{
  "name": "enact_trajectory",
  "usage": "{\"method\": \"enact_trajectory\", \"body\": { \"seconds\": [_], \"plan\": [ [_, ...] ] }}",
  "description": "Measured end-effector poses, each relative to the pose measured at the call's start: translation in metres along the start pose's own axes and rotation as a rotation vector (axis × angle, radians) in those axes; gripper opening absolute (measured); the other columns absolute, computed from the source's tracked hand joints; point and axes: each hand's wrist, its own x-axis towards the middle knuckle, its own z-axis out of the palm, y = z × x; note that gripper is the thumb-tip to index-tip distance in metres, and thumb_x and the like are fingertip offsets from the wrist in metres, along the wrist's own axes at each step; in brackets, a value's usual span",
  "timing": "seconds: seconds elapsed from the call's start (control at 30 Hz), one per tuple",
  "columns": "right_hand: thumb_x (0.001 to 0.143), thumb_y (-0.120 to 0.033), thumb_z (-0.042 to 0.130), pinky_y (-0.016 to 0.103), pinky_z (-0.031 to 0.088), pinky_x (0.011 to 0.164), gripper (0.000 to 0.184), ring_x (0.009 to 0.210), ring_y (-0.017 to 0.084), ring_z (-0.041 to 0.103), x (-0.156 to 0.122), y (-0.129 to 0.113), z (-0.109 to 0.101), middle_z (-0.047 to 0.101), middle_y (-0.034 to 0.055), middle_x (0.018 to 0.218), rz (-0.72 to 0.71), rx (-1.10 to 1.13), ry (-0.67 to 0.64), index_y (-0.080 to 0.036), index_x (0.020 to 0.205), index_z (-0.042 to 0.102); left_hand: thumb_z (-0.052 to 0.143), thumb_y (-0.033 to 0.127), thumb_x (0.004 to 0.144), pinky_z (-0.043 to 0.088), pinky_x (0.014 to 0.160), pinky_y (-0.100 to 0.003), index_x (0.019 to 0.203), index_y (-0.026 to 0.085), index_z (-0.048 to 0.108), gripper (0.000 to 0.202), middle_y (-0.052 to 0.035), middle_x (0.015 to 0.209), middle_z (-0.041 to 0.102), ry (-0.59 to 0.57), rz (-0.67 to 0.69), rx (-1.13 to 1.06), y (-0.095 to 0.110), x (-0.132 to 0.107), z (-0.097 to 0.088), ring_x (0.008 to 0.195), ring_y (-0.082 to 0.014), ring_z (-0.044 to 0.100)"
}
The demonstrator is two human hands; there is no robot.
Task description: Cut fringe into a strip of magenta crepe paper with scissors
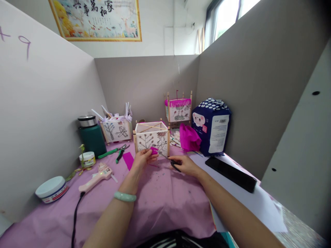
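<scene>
1. Two of our hands are working above the pink tablecloth (165,210): our left hand (141,162) is pinching a scrap of magenta crepe paper (154,150) between its fingers.
2. Our right hand (187,166) is curling around the black-handled scissors (173,165), their blades pointing toward the scrap; we cannot tell whether they are spread.
3. A square paper lantern (152,138) is standing on the cloth just behind our hands, its open top showing crossed wooden sticks inside.
4. A second lantern box (116,131) is holding white sticks and paper strips.
5. A fringed lantern (178,111) is standing at the back beside bunched crepe paper (189,137).
6. A green flask (91,140), a small jar (87,159) and a lidded white tub (51,189) are sitting to our left, near a pink glue gun (97,178).
</scene>
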Motion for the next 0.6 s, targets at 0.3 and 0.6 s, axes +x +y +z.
{"method": "enact_trajectory", "body": {
  "seconds": [0.3, 0.6],
  "plan": [
    [0.071, -0.038, 0.073, 0.030, 0.052, 0.075, 0.050, 0.081, 0.020, 0.066, 0.000, 0.002, 0.001, 0.072, 0.0054, 0.093, -0.005, -0.012, -0.008, -0.018, 0.116, 0.067, 0.054, 0.007, 0.086, 0.057, 0.059, -0.024, 0.079, 0.010, 0.056, 0.008, -0.0110, 0.067, 0.070, -0.016, -0.027, 0.026, -0.001, 0.000, 0.000, 0.064, -0.0178, 0.071],
    [0.071, -0.035, 0.071, 0.029, 0.052, 0.072, 0.048, 0.079, 0.021, 0.067, -0.003, -0.009, 0.001, 0.073, 0.0066, 0.093, -0.008, -0.040, -0.006, -0.017, 0.116, 0.067, 0.054, 0.007, 0.086, 0.057, 0.055, -0.023, 0.078, 0.010, 0.058, 0.009, -0.0115, 0.066, 0.071, -0.055, -0.059, 0.043, -0.004, 0.001, -0.001, 0.060, -0.0168, 0.070]
  ]
}}
